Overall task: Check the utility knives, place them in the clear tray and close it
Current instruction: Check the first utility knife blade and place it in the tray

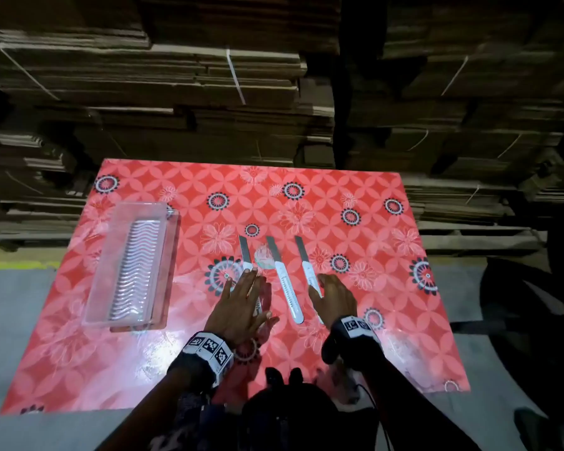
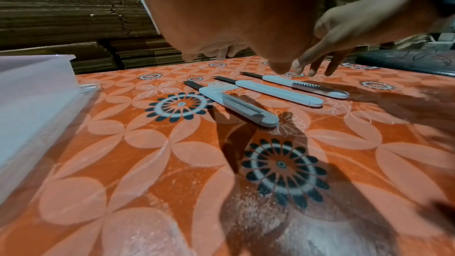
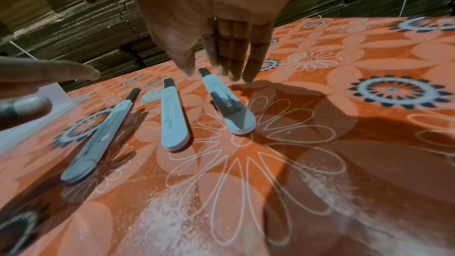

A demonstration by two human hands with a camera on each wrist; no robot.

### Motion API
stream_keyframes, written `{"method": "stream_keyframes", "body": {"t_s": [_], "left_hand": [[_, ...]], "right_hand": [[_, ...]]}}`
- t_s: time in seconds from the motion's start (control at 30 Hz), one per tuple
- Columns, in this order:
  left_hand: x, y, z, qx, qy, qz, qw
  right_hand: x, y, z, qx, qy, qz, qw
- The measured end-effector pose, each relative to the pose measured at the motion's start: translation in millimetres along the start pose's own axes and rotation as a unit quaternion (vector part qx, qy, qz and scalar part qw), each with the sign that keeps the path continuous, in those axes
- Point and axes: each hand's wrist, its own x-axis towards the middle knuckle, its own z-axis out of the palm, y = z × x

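Observation:
Three white utility knives with dark blades out lie side by side on the red patterned table (image 1: 355,177): a left knife (image 1: 245,257), a middle knife (image 1: 285,281) and a right knife (image 1: 307,268). My left hand (image 1: 241,301) hovers flat and open over the left knife's handle, holding nothing. My right hand (image 1: 334,299) hangs open above the right knife (image 3: 226,102), fingers pointing down, not touching it. The clear tray (image 1: 134,262) with a ribbed floor stands at the left, uncovered. The left wrist view shows all three knives (image 2: 236,106) lying free on the table.
Stacks of flattened cardboard (image 1: 209,76) rise behind the table's far edge. A flat clear lid (image 1: 171,271) seems to lie under the tray, jutting out at its right. A dark chair (image 1: 534,304) stands right of the table. White glare marks the near tabletop.

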Motion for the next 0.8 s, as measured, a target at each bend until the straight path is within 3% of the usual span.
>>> {"method": "stream_keyframes", "body": {"t_s": [0.2, 0.33, 0.43, 0.53, 0.67, 0.73, 0.8], "left_hand": [[-4, 4, -3, -0.047, 0.007, -0.003, 0.999], [-1, 3, -13, -0.138, 0.052, -0.011, 0.989], [8, 2, -29, -0.255, 0.069, -0.056, 0.963], [23, 3, -53, -0.405, 0.098, -0.097, 0.904], [37, 14, -95, -0.640, 0.090, -0.128, 0.752], [40, 15, -109, -0.682, 0.083, -0.123, 0.716], [40, 14, -117, -0.703, 0.090, -0.113, 0.696]], "right_hand": [[25, -9, 14, -0.014, -0.017, 0.069, 0.997], [34, -6, 11, 0.065, -0.043, 0.116, 0.990], [33, -8, 1, 0.150, -0.049, 0.130, 0.979], [22, -23, -19, 0.232, -0.012, 0.089, 0.968], [-3, -58, -49, 0.305, 0.034, -0.008, 0.952], [-12, -73, -61, 0.325, 0.045, -0.040, 0.944], [-17, -84, -68, 0.336, 0.045, -0.059, 0.939]]}}
